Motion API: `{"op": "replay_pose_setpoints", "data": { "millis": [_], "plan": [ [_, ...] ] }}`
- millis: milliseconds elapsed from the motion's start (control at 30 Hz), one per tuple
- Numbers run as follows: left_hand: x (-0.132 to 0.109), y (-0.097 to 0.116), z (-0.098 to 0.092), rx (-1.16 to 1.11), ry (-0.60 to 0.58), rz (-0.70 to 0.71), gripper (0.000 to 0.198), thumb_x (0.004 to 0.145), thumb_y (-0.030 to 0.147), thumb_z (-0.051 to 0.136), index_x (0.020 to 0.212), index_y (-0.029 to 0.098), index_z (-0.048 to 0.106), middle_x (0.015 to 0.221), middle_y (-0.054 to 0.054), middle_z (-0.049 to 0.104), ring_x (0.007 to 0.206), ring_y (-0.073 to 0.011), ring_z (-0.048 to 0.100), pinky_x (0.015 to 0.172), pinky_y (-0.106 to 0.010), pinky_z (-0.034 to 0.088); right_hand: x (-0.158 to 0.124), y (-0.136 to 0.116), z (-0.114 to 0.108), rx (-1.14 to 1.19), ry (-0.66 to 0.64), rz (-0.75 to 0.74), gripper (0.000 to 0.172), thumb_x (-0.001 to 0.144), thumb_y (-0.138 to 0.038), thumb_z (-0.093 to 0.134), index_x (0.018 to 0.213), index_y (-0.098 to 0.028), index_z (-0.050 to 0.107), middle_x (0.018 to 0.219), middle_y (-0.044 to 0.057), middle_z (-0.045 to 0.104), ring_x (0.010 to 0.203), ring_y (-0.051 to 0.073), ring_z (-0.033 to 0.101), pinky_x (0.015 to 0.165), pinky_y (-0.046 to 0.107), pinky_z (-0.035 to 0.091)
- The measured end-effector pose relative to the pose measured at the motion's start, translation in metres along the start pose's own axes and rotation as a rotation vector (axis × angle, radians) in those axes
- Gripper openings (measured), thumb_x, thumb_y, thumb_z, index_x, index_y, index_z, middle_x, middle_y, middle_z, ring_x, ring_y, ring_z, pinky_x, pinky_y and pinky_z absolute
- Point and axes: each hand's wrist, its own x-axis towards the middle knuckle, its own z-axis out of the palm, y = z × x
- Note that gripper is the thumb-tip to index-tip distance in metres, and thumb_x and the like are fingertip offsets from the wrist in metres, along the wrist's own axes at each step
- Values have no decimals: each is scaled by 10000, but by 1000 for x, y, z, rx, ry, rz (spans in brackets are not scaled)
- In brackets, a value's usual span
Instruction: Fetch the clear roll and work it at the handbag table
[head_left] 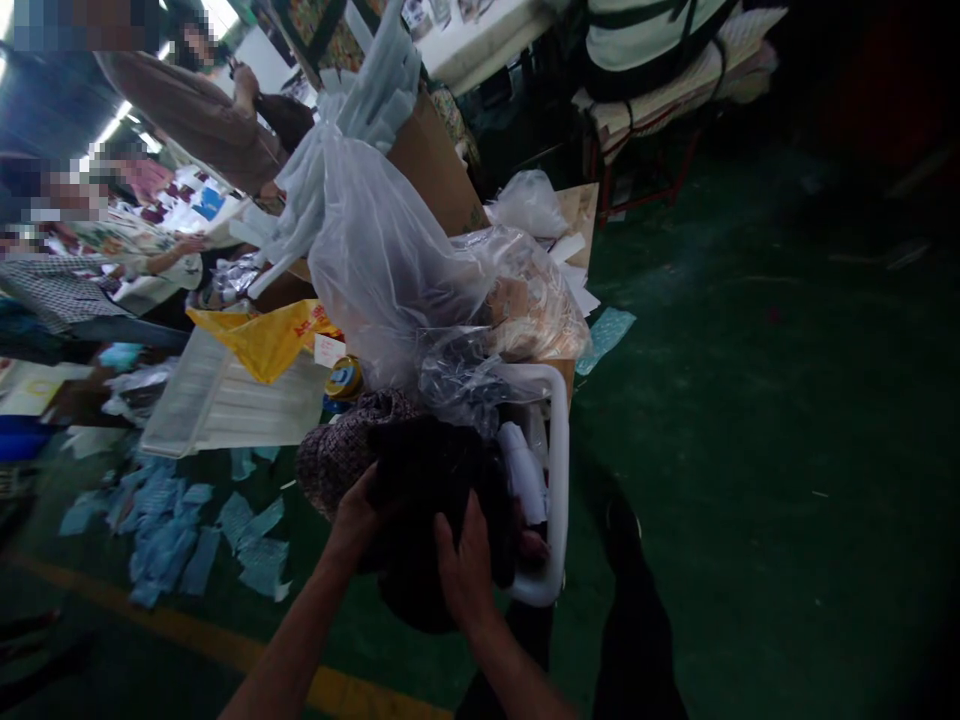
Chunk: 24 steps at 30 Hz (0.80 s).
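Note:
A bundle of black cloth point(427, 465) lies between my hands over the near end of a white plastic basket point(559, 470). At its left side my left hand point(360, 520) is closed on the cloth, the fingertips lost in the dark folds. My right hand point(469, 560) grips the nearer right side, thumb and fingers against the fabric. Beside the bundle on the left is a speckled knitted piece point(330, 455). A white roll point(523, 472) sits inside the basket to the right of the cloth. The exact kind of black item is too dark to tell.
Clear plastic bags point(390, 240) and a cardboard box point(435, 160) stand beyond the basket. Left are a translucent bin point(247, 400), a yellow bag point(270, 335) and a jar point(343, 378). Blue scraps point(169, 530) litter the green floor. Other people work at tables at the upper left.

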Motion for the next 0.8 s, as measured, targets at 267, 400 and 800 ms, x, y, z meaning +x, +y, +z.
{"op": "replay_pose_setpoints", "data": {
  "millis": [267,400,800],
  "plan": [
    [-4,5,-2,22,67,13,571,580,418,691,1046,114,565,938,-73,648,923,-265,584,796,-339,489,79,16,-48,-512,206,18,502,887,-376,299,1229,-37,442,1187,233,480,1162,336,384,921,518,307],
    [0,-2,-2,-31,56,-10,566,560,406,695,1027,113,565,916,-77,653,884,-271,595,740,-335,508,89,3,-24,-614,203,92,455,869,-388,386,1185,-82,506,1105,257,510,1078,415,426,797,585,333],
    [11,-23,-3,-50,37,-23,450,534,388,699,888,129,602,793,-59,663,812,-273,608,674,-322,520,112,13,-40,-731,155,102,396,907,-250,280,1227,-104,462,1045,178,567,1002,291,515,844,447,368]
  ]
}}
